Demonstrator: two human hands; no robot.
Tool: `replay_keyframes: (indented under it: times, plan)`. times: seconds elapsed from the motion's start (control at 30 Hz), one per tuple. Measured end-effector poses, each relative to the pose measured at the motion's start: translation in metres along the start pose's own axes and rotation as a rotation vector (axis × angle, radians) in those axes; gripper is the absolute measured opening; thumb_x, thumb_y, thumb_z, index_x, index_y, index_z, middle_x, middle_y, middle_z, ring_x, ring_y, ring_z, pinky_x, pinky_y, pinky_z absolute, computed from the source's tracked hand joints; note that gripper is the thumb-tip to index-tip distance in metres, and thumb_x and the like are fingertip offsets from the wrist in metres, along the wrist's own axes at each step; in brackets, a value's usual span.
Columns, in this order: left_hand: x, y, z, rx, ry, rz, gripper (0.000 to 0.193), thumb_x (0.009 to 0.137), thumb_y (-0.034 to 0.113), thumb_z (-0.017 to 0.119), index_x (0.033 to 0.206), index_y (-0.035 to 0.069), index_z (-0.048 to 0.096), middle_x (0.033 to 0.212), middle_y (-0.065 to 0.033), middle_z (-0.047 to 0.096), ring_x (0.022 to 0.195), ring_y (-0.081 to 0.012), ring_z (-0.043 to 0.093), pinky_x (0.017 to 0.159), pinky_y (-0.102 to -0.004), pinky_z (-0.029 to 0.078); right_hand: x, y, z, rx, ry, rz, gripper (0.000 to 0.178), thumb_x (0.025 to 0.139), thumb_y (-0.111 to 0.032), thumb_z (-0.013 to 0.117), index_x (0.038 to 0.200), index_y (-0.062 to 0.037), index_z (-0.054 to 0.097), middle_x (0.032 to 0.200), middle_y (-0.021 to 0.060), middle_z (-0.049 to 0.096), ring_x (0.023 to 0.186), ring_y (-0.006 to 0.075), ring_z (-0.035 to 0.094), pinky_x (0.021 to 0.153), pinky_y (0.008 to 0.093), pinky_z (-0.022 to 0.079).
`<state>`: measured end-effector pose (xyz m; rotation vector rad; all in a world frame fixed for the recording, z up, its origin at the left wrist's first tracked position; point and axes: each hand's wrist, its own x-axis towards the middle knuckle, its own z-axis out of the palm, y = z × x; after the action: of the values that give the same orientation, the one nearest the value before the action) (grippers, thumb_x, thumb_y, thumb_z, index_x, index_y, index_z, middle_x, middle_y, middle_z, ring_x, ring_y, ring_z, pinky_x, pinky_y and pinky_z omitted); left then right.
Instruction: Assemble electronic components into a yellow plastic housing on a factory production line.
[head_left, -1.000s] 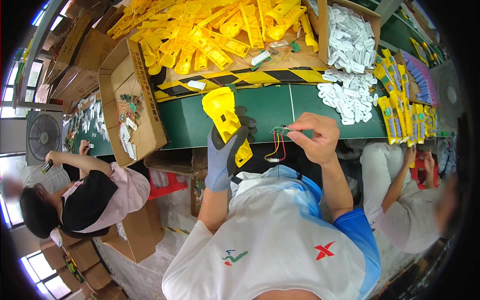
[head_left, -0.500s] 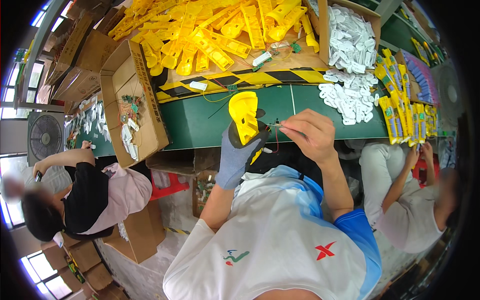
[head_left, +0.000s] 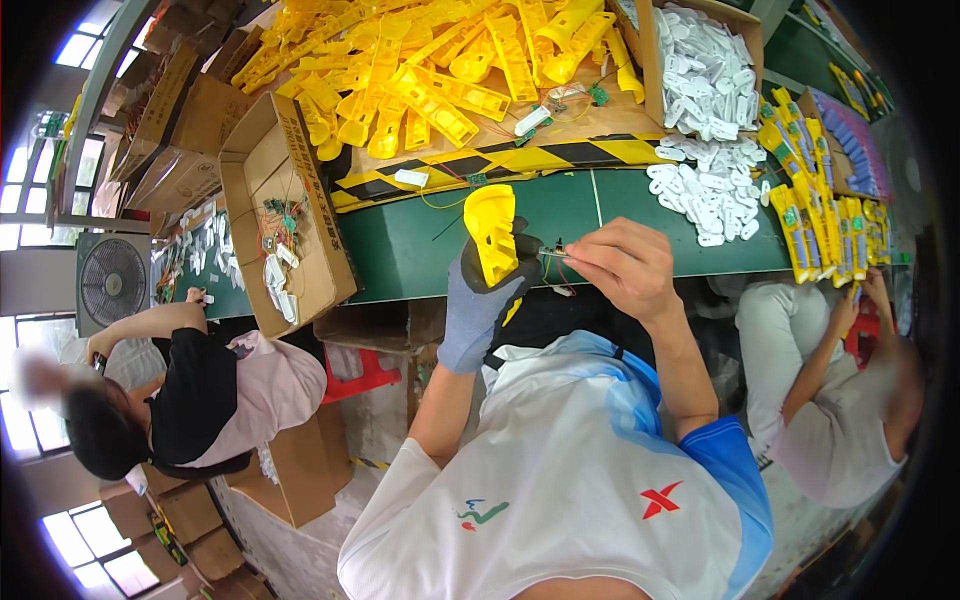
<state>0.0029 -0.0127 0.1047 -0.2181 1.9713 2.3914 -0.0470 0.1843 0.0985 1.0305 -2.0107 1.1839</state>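
Observation:
My left hand [head_left: 474,308], in a grey glove with dark palm and fingers, grips a yellow plastic shell [head_left: 490,232]. The shell stands upright with its ribbed hollow side showing. Just right of it, the bare thumb and fingers of my right hand [head_left: 632,268] are pinched on a small circuit board [head_left: 553,250] with thin wires. A small white part [head_left: 564,291] hangs from a wire below the board. The board's near end lies close to my gloved fingertips; whether they touch it I cannot tell.
Yellow shells [head_left: 430,105] are heaped behind a striped edge [head_left: 400,184]. A carton of wired boards [head_left: 332,262] stands left on the green bench [head_left: 390,245]. White covers [head_left: 712,195] and assembled yellow pieces [head_left: 800,235] lie right. Co-workers [head_left: 195,385] sit at both sides.
The whole view has shifted slightly, so the surroundings appear farther right. Both hands keep their holds, and the circuit board stays beside the shell with its hanging wire shifted a little.

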Motion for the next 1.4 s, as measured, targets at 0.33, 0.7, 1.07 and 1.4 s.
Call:
replay_keyframes:
  times: [0.33,0.7,1.07,1.4]
  plan:
    - [-0.001,-0.003,-0.006,-0.240,-0.069,-0.157,0.051,0.080,0.005,0.072,0.128,0.002,0.055,0.099,-0.0042,0.066,0.086,-0.0105,0.061,0.075,-0.0254,0.050,-0.004,-0.001,-0.002,-0.031,-0.039,-0.019,0.021,0.070,-0.006,0.081,0.087,-0.0079,0.070,0.079,0.0023,0.067,0.062,0.0186,0.062,0.052,0.0291,0.047]
    - [-0.005,0.005,-0.031,-0.215,-0.302,-0.114,0.055,0.083,0.002,0.068,0.133,0.001,0.045,0.095,-0.0133,0.067,0.078,-0.0208,0.068,0.072,-0.0327,0.054,-0.007,0.002,0.000,0.195,-0.044,0.140,0.017,0.070,-0.001,0.080,0.084,-0.0050,0.069,0.079,0.0063,0.069,0.064,0.0214,0.063,0.054,0.0304,0.048]
    - [-0.001,0.012,-0.038,0.059,-0.385,-0.142,0.077,0.079,0.000,0.068,0.147,0.004,0.032,0.124,-0.0146,0.059,0.081,-0.0200,0.065,0.073,-0.0317,0.053,-0.007,0.006,-0.002,0.186,-0.186,0.162,0.010,0.073,-0.007,0.079,0.080,-0.0060,0.071,0.076,0.0038,0.068,0.066,0.0206,0.063,0.058,0.0298,0.050]
    - [0.023,-0.016,-0.037,-0.317,-0.052,-0.138,0.064,0.096,0.060,0.043,0.132,0.007,0.047,0.093,-0.0103,0.066,0.069,-0.0161,0.062,0.058,-0.0260,0.049,-0.004,-0.004,-0.003,0.498,-0.188,0.465,0.006,0.077,-0.003,0.076,0.082,-0.0030,0.073,0.074,0.0063,0.069,0.065,0.0165,0.063,0.058,0.0274,0.048]
